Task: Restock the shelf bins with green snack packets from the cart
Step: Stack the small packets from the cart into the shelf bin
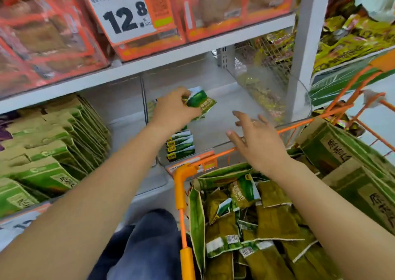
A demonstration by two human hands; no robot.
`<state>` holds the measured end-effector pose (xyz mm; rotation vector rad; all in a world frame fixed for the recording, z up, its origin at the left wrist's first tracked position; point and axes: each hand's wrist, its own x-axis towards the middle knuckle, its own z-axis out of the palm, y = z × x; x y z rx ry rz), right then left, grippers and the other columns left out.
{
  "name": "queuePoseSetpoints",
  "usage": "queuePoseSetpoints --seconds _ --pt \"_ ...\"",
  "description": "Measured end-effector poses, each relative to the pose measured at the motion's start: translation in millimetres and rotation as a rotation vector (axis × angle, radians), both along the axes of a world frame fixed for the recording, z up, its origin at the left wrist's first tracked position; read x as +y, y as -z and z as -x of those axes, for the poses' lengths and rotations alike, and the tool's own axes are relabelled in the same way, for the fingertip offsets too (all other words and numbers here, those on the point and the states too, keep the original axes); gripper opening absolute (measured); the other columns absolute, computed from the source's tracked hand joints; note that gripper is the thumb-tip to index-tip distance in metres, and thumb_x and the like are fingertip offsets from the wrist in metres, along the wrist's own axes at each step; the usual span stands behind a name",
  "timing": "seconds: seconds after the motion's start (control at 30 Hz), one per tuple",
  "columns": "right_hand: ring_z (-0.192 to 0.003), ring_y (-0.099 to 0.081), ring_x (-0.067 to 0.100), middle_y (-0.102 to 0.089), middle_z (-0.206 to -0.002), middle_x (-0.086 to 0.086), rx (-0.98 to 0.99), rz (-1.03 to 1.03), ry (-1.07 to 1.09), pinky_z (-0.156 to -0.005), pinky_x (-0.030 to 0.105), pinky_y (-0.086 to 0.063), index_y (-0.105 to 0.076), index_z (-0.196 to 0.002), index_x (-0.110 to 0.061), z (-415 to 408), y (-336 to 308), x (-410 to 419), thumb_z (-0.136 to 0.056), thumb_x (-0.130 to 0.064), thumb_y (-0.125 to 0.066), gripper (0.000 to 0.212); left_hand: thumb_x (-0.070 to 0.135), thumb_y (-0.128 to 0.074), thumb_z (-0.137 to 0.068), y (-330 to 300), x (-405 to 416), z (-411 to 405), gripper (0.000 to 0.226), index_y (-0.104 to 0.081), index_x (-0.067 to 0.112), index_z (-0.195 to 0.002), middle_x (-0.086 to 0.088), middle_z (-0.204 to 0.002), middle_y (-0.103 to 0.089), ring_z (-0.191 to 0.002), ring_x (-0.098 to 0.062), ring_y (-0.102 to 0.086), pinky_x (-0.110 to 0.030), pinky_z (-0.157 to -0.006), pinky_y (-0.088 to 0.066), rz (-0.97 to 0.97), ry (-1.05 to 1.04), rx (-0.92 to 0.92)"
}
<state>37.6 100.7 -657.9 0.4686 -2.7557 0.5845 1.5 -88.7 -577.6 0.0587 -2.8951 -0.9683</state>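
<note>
Cart right of shelf bin; open box in cart, packets inside; packet row at bin's left.

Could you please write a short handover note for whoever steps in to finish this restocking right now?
Left hand: grips a few green snack packets over the clear shelf bin.
Right hand: open, fingers spread, holding nothing, above the orange cart.
Done: a short row of packets already stands at the bin's front left.
Left: most of the bin floor is bare; the open carton in the cart holds many more packets. Place the held ones, then keep fetching.
</note>
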Motion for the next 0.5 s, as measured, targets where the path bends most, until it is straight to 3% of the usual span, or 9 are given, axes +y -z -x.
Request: queuePoseSetpoints --seconds 0.07,0.13,0.27,0.37,0.5 --pt "-0.079 -0.067 0.029 -0.07 -0.074 0.011 0.106 -0.147 0.047 -0.104 0.044 -0.037 -0.069 -0.1 -0.012 1.1 9.5 -2.4 -0.098 -0.043 -0.02 0.059 0.029 -0.073 -0.072 5.1 0.0 29.4 0.045 -0.062 0.016 -0.113 -0.01 -0.106 -0.066 -0.098 -0.03 -0.063 -0.033 -0.079 -0.05 0.112 0.014 -0.021" --pt "-0.062 -0.064 0.028 -0.064 -0.058 0.007 0.174 -0.161 0.053 -0.097 0.044 -0.045 -0.071 -0.074 -0.013 0.0 10.2 -5.1 -0.097 -0.037 -0.024 0.057 0.027 -0.07 -0.081 12.0 2.2 51.0 0.038 -0.063 0.012 -0.115 -0.013 -0.113 -0.064 -0.104 -0.032 -0.059 -0.031 -0.077 -0.044 0.336 0.038 -0.049" --pt "-0.054 -0.059 0.025 -0.059 -0.052 0.003 0.286 -0.127 0.098 -0.089 0.04 -0.048 -0.067 -0.065 -0.014 2.2 11.0 -7.2 -0.095 -0.031 -0.033 0.049 0.046 -0.058 -0.09 32.4 0.9 82.8 0.032 -0.056 0.014 -0.094 -0.013 -0.108 -0.063 -0.101 -0.032 -0.056 -0.036 -0.077 -0.033 0.693 0.086 -0.113" --pt "-0.054 -0.058 0.026 -0.058 -0.052 0.003 0.316 -0.107 0.106 -0.085 0.039 -0.048 -0.064 -0.062 -0.014 2.8 16.8 -9.1 -0.095 -0.029 -0.035 0.047 0.045 -0.058 -0.09 50.9 -5.6 99.6 0.041 -0.064 0.009 -0.11 -0.013 -0.113 -0.059 -0.109 -0.032 -0.049 -0.038 -0.088 -0.036 0.873 0.095 -0.124" --pt "-0.052 -0.055 0.027 -0.056 -0.051 0.002 0.332 -0.089 0.113 -0.082 0.038 -0.048 -0.062 -0.061 -0.013 4.5 18.8 -9.7 -0.096 -0.028 -0.036 0.045 0.046 -0.061 -0.088 59.2 -8.5 106.2 0.05 -0.06 0.01 -0.123 -0.013 -0.124 -0.054 -0.118 -0.032 -0.043 -0.039 -0.095 -0.034 0.991 0.125 -0.087"
